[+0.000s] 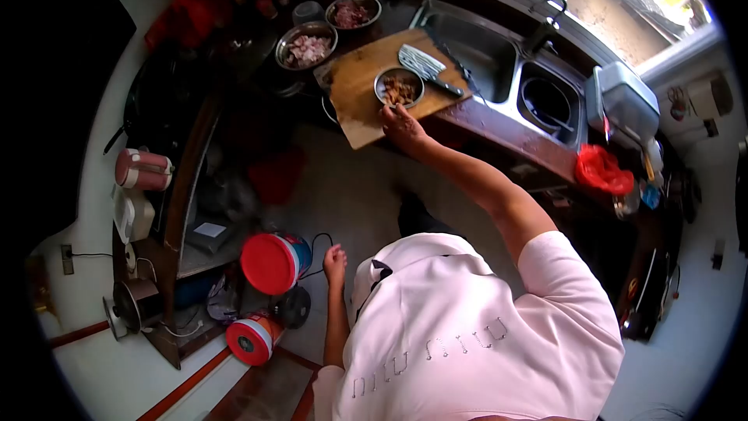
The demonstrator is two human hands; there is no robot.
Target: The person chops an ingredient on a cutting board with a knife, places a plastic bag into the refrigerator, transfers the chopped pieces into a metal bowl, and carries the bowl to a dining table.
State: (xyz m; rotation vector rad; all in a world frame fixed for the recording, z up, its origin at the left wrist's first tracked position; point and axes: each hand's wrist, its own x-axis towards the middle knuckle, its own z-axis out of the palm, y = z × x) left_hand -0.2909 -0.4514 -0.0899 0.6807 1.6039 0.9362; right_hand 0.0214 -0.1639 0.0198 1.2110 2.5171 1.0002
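Note:
My right hand reaches out to a small metal bowl, its fingers closed on the near rim. Brown chunks of food lie in that bowl, which overlaps the wooden cutting board. Just behind it on the board is a kitchen knife with a patterned blade and dark handle. Low at my side hangs my left hand, fingers curled in, with nothing visible in them. It is nearest to a red-lidded bucket on the floor.
Two metal bowls of raw meat, one pale and one darker, stand left of the board. A double sink lies to its right, with a red plastic bag farther along the counter. A shelf unit borders the left side.

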